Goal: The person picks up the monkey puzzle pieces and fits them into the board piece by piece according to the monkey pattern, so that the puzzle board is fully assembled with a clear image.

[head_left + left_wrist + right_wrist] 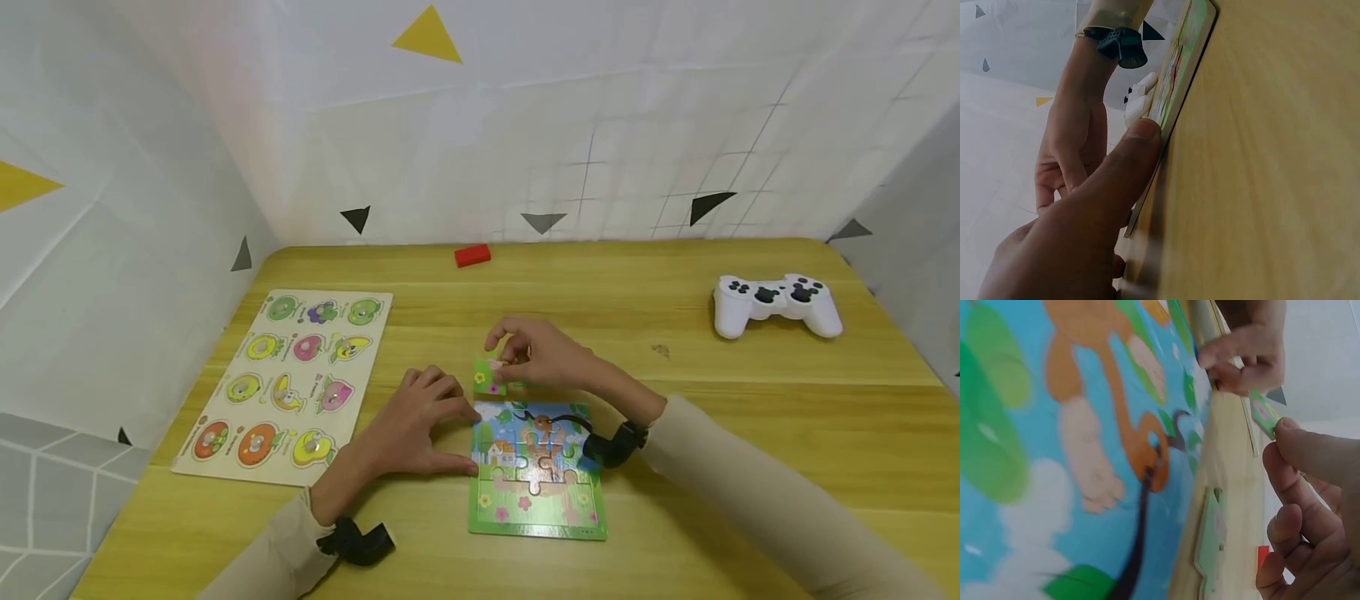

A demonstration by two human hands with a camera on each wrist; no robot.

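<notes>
A jigsaw puzzle board (pixel 536 527) with a monkey, a house and flowers lies flat on the table. My left hand (pixel 423 425) is at its left side, thumb at the edge and index finger near the upper left corner. Just beyond the board's far edge, my right hand (pixel 543 354) pinches a small green puzzle piece (pixel 1264 415) with flowers between thumb and index finger. Another green puzzle piece (pixel 1209 544) lies on the table beside the board, mostly hidden under the right hand in the head view.
A fruit peg puzzle board (pixel 345 417) lies at the left. A red block (pixel 472 256) is at the back of the wooden table (pixel 600 317), and a white game controller (pixel 777 305) rests at the back right. Patterned cloth walls (pixel 480 150) stand around the table.
</notes>
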